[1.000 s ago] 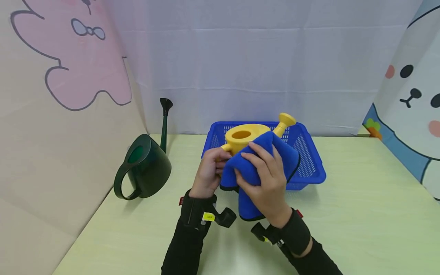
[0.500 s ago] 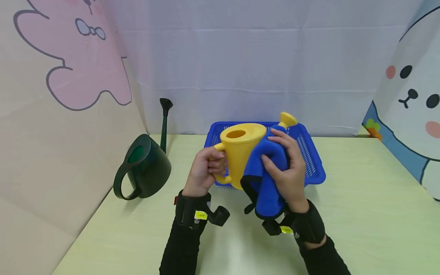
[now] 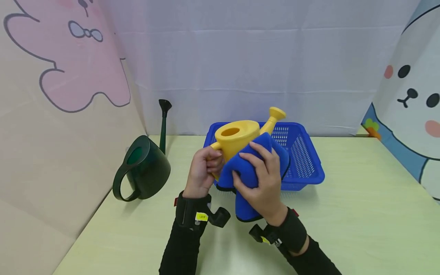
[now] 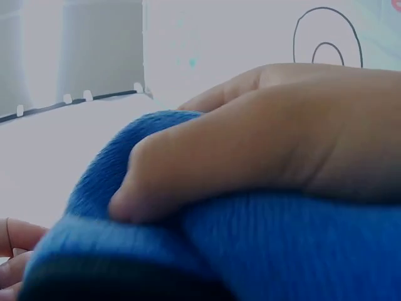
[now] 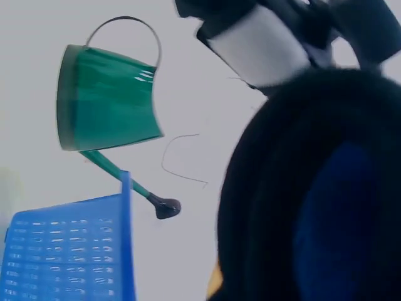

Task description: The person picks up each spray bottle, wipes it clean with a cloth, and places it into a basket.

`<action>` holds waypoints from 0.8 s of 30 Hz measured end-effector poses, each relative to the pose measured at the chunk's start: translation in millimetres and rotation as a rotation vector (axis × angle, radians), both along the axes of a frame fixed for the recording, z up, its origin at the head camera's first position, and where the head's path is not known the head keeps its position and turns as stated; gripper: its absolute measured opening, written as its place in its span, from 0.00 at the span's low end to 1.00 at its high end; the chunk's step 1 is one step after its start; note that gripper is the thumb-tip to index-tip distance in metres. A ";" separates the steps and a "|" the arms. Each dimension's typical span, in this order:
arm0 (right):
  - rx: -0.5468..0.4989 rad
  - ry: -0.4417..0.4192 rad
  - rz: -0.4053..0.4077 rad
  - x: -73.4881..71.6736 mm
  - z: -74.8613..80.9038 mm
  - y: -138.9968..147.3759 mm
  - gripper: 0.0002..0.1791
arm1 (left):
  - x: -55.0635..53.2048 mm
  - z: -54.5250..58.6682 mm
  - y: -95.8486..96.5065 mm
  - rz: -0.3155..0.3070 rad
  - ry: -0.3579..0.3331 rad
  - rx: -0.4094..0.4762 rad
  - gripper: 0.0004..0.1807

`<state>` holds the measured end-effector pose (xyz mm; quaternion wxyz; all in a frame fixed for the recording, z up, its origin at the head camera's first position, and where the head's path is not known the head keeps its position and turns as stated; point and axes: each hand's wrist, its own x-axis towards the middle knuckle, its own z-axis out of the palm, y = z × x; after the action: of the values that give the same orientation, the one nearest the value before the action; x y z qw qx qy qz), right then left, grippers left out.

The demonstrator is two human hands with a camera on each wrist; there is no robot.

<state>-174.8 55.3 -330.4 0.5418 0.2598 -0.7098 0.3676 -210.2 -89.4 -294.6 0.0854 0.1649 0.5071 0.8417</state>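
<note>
My left hand (image 3: 203, 172) grips the handle of a yellow watering can (image 3: 237, 135), whose spout points back and to the right. With bent fingers my right hand (image 3: 262, 179) holds a blue cloth (image 3: 245, 168) with a black edge against the can's near side. The cloth hides most of the can's lower body and part of the handle. In the left wrist view the right hand's thumb (image 4: 169, 169) presses into the folded cloth (image 4: 113, 182). Dark cloth edging (image 5: 263, 169) fills much of the right wrist view.
Behind the can stands a blue perforated basket (image 3: 306, 152) on the pale table (image 3: 361, 214). A dark green watering can (image 3: 151, 172) stands at the left, near the side curtain (image 3: 86, 152). A white curtain (image 3: 220, 57) hangs along the back edge.
Half a second ago the cloth was at the spout; my right hand has since moved it left and down onto the can's body. The can has turned slightly, still held by my left hand.
</note>
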 end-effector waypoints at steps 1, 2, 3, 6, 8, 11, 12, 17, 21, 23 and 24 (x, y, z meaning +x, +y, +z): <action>0.032 0.026 -0.022 0.4 -1.3 -2.8 0.21 | 0.0 0.0 0.2 0.011 -0.002 0.009 0.19; 0.064 0.049 -0.041 0.9 -2.4 -5.5 0.21 | 0.0 0.1 0.3 0.022 -0.003 0.018 0.19; 0.099 0.070 -0.060 1.2 -3.8 -7.8 0.20 | 0.1 0.2 0.3 0.024 -0.007 0.027 0.19; 0.179 0.125 -0.102 1.7 -6.4 -12.8 0.19 | -0.1 0.2 -0.2 0.018 -0.017 0.058 0.20; 0.195 0.150 -0.116 1.2 -7.1 -13.9 0.19 | -0.2 0.4 -0.5 0.008 -0.024 0.077 0.20; 0.150 0.145 -0.099 -1.3 -6.1 -10.6 0.19 | -0.2 1.0 -0.3 0.008 -0.011 0.086 0.20; 0.118 0.130 -0.081 -2.3 -5.5 -8.3 0.20 | -0.3 1.2 -0.2 0.008 -0.004 0.084 0.20; -0.072 -0.056 0.099 -4.3 0.0 9.8 0.25 | 0.1 3.2 -1.2 -0.017 0.003 0.062 0.20; -0.195 -0.201 0.306 -6.5 4.6 26.2 0.26 | 1.2 5.0 -4.0 -0.029 -0.015 0.067 0.20; -0.240 -0.251 0.389 -10.1 4.7 32.8 0.25 | 0.6 5.4 -4.5 -0.026 -0.022 0.073 0.19; -0.254 -0.268 0.417 -11.9 4.4 35.2 0.25 | 0.4 5.4 -4.6 -0.025 -0.026 0.075 0.19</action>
<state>-186.7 90.4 -326.0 0.3839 0.2793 -0.6545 0.5884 -209.8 -94.0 -289.2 0.0962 0.1635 0.4718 0.8611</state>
